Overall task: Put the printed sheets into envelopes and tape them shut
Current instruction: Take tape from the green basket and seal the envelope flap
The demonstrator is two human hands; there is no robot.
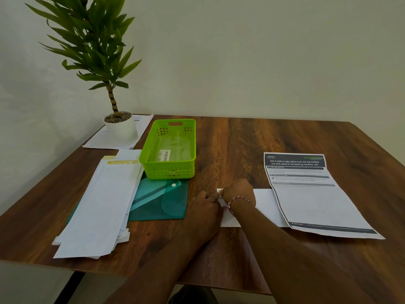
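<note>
Your left hand (pixel 205 206) and right hand (pixel 237 193) meet at the left end of a white envelope (pixel 264 205) lying flat on the table (pixel 241 141), fingers curled and pinching its edge. A printed sheet (pixel 313 194) overlaps the envelope's right end. A stack of envelopes (pixel 103 207) lies well to the left.

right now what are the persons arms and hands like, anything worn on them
Both forearms are bare, with no sleeves in view. The right hand has a thin red and white twisted thread bracelet around its wrist. The left hand and its wrist show no bracelet, watch or glove. No rings can be made out on either hand.
</note>
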